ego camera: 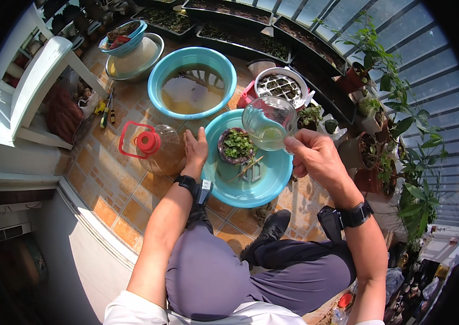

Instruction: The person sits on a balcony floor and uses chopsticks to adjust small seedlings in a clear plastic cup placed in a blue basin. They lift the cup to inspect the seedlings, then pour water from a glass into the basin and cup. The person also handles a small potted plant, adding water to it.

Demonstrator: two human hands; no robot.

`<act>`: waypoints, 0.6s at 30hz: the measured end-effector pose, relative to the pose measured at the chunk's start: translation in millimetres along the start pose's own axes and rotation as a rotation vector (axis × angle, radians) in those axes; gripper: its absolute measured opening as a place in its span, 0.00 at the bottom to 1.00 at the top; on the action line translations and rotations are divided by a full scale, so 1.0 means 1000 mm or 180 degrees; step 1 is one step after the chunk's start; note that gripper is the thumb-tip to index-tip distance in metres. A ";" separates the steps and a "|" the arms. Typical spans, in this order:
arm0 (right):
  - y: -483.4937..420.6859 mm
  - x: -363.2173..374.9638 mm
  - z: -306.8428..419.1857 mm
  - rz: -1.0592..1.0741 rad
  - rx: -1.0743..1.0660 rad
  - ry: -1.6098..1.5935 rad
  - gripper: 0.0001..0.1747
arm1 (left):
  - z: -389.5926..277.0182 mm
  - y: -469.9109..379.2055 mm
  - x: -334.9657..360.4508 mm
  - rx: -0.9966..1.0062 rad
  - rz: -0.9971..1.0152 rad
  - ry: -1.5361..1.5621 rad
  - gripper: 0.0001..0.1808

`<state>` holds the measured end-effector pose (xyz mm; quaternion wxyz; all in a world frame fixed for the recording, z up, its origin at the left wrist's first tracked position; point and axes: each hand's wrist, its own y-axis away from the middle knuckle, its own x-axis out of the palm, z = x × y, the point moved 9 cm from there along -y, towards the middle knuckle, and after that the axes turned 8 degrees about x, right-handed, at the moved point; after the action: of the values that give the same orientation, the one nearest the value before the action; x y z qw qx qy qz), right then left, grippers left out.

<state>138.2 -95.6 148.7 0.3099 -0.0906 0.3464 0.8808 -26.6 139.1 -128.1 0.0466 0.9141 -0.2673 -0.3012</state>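
My right hand (314, 156) grips a clear cup (268, 140) at its near right side, over the rim of a light-blue plastic basin (272, 183). The cup is tilted and has a little liquid in it. Inside the basin stands a small pot of leafy green seedlings (237, 144). Thin brown sticks (247, 168) lie beside the pot. My left hand (196, 148) is between that basin and a clear plastic jug (164, 156) of brownish liquid, fingers extended alongside the jug; whether it touches the jug is unclear. The jug has a red cap and red handle (122, 140).
A second blue basin (193, 111) holds murky water. Behind it are long soil planters (241, 44). A round white seedling tray (280, 85) stands to the right, near potted vines (388, 81). Screwdrivers (109, 111) lie on the tiles beside a white chair (42, 69).
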 end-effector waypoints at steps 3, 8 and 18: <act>-0.002 0.005 0.001 0.0024 0.0014 0.0069 0.21 | 0.007 -0.004 0.002 -0.0176 0.0085 0.0176 0.53; -0.005 0.007 0.002 0.0005 0.0044 0.0114 0.20 | 0.028 -0.012 -0.018 -0.0356 -0.0128 0.0107 0.55; -0.019 0.022 0.009 0.0141 0.0068 0.0086 0.20 | 0.121 -0.015 -0.127 -0.0443 -0.1192 -0.0052 0.50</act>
<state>132.7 -68.5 136.5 0.2865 -0.0915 0.3618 0.8824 -174.9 226.3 -163.3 0.0507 0.9400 -0.0715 -0.3297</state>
